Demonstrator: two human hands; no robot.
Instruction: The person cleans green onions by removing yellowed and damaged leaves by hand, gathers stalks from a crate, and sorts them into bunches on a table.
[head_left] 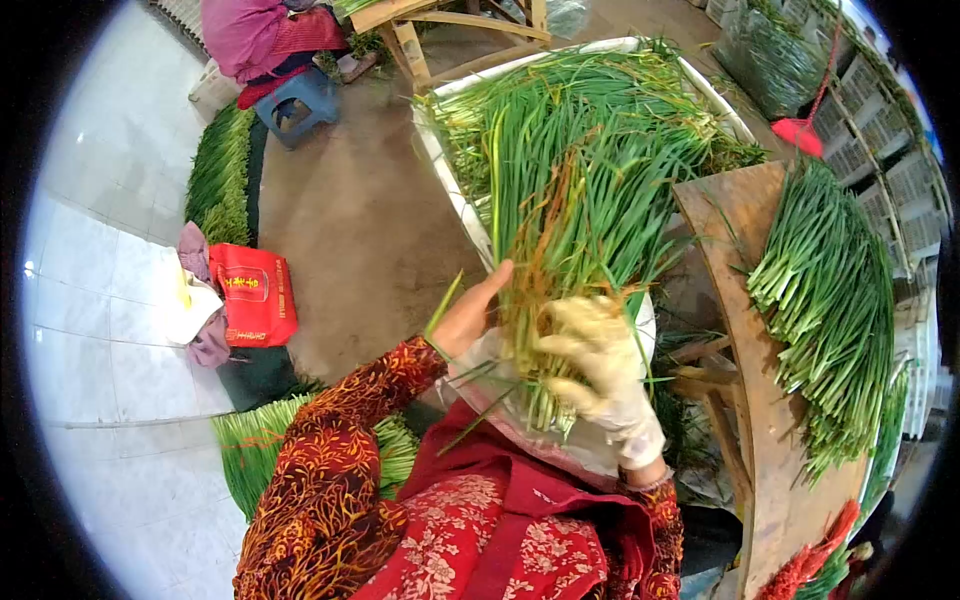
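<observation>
A bunch of garlic chives (535, 230), with yellow and brown dry leaves among the green, lies in front of me with its pale stem ends toward my body. My bare left hand (472, 312) grips the bunch from its left side; its thumb points up along the stems and the other fingers are mostly hidden. Over the stem ends, my right hand (592, 365) in a cream glove curls its fingers onto the bunch, slightly blurred. Beneath and beyond lie more chives (640, 110) in a white tub (455, 185).
At right, a wooden bench (730, 220) carries a pile of chives (830, 310) and red ties (815, 555). More chives (262, 445) lie at lower left. A red bag (255, 297) is by the tiled wall. Beyond, a person (245, 40) sits near a blue stool (298, 105).
</observation>
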